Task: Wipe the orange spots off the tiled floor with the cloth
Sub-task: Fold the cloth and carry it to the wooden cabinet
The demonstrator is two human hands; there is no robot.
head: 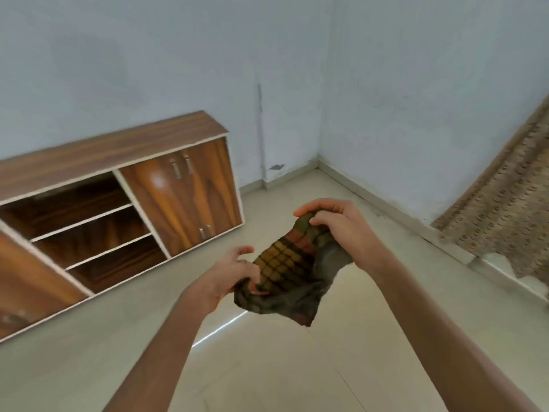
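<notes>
A crumpled checked cloth, dark green with orange and yellow squares, hangs in the air between both hands above the floor. My right hand grips its upper end with the fingers curled over it. My left hand pinches its lower left edge with thumb and fingers, the other fingers spread. The pale tiled floor lies below; no orange spots show on the part in view.
A low wooden cabinet with open shelves and closed doors stands against the left wall. A patterned brown curtain hangs at the right. The room corner is straight ahead. A bright light streak crosses the floor.
</notes>
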